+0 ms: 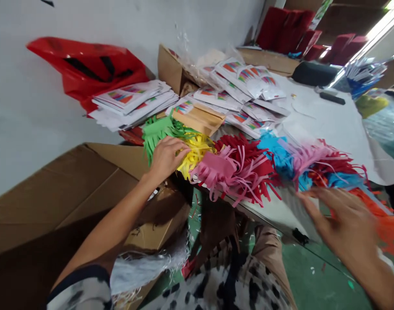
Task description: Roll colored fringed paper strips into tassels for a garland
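My left hand is half curled, thumb and forefinger close together against the yellow fringe; I cannot tell whether they grip it. The green fringe lies just beyond that hand, and the pink fringe is to its right, with the red fringe farther along, all on the desk.

My right hand is blurred, fingers stretched out toward the left; I cannot tell whether it has hold of anything. Just past its fingertips is the blue fringe, with the pale pink fringe beyond the hand and the orange fringe to its right.

Beyond my left hand sit a brown envelope, a stack of packets and a red bag. A carton stands open to its left.
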A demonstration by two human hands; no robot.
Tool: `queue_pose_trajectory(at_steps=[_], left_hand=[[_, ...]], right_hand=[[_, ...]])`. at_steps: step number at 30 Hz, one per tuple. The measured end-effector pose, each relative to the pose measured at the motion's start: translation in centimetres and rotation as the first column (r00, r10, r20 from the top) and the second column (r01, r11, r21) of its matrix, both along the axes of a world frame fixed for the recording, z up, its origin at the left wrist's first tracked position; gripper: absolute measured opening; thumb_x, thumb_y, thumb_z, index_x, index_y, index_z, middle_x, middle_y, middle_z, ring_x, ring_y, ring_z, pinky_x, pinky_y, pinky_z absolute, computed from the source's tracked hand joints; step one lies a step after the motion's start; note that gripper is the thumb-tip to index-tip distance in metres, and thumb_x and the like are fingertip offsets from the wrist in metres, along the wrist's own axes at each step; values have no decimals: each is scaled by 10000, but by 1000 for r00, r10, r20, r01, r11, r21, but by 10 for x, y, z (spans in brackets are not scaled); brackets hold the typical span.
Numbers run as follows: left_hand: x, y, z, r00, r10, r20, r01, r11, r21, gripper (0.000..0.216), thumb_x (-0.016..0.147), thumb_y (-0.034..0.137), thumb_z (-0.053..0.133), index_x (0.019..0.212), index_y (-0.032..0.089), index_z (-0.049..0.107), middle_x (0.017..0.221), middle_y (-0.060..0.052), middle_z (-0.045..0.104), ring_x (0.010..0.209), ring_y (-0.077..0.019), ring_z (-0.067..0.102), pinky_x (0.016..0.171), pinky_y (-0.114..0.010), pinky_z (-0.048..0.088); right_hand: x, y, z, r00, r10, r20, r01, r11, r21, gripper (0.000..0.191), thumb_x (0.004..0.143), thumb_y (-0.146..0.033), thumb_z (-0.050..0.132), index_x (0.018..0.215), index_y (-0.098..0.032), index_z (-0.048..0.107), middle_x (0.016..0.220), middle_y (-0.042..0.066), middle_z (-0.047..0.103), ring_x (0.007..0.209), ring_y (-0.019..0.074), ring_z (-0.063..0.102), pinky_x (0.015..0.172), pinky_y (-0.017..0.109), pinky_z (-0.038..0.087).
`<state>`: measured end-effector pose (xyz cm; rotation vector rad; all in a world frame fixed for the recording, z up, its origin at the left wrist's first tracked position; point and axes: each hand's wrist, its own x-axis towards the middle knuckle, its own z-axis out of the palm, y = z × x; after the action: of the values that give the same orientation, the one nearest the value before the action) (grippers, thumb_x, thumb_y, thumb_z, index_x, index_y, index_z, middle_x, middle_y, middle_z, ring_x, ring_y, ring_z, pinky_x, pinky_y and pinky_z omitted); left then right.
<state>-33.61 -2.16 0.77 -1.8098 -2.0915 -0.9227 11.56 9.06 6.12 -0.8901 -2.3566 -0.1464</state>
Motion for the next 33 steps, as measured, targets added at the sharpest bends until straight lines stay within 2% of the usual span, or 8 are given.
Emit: queue_pose_trajectory(at_steps=[3,6,9,14,18,21,25,33], left_hand=[[3,3,0,999,-14,38,13,1000,7,186,990,361,672,950,243,810,1042,-52,802,1011,-250,673,944,-420,496],[1,7,-3,995,-22,94,19,1000,24,186,996,351,668,942,241,809,1021,-44,801,982,-233,673,930,-404,495],[-3,6,-2,990,-44,131,41,999,28,215,1019,336,627,935,231,795,1003,-46,791,967,-228,670,914,-392,500],[21,-11,1,994,70,88,-85,980,179,240,1064,318,522,1053,194,727,1112,-115,737,1073,-273,637,968,-454,486],[77,-19,-17,978,-206,24,202,972,123,246,1049,413,554,1077,253,739,1054,-83,756,1019,-238,685,954,-421,533],[106,-12,-39,962,-272,-3,272,962,25,432,989,538,633,1336,289,695,1355,-120,701,1321,-312,608,1146,-517,461],[98,11,-51,988,-153,-28,149,983,-104,420,1003,465,630,1353,242,702,1433,-162,653,1403,-370,539,1160,-585,432],[81,47,-40,994,-96,-45,88,985,-148,257,1001,330,621,1155,177,759,1225,-158,739,1200,-334,639,1019,-519,520]], right_hand=[[-133,-1,9,937,347,42,-347,938,-10,200,1029,-362,609,919,-268,747,891,50,769,848,226,688,811,380,485],[-235,0,-4,904,409,126,-411,912,-14,182,1032,-326,611,1117,-231,742,1136,92,752,1032,267,629,873,393,418],[-290,6,-19,876,437,205,-445,895,-6,173,1025,-312,614,1103,-205,725,1169,122,726,1060,291,580,882,407,369],[-310,31,-20,830,487,271,-496,867,-40,177,1035,-289,595,940,-209,721,1020,98,737,1024,275,585,893,406,330],[-312,51,-12,789,553,269,-531,833,-156,169,1034,-356,621,1009,-223,722,1051,66,755,1048,264,621,895,387,328],[-315,56,-10,754,574,321,-551,817,-167,180,1047,-352,595,1042,-235,732,1067,62,762,1042,260,631,913,398,319],[-320,53,-14,743,565,359,-564,817,-120,176,1041,-310,584,1023,-230,741,1056,73,759,1055,262,622,945,412,304],[-331,58,-15,812,536,230,-537,841,-66,107,970,-305,683,973,-212,736,1027,75,751,1012,258,621,994,421,300]])
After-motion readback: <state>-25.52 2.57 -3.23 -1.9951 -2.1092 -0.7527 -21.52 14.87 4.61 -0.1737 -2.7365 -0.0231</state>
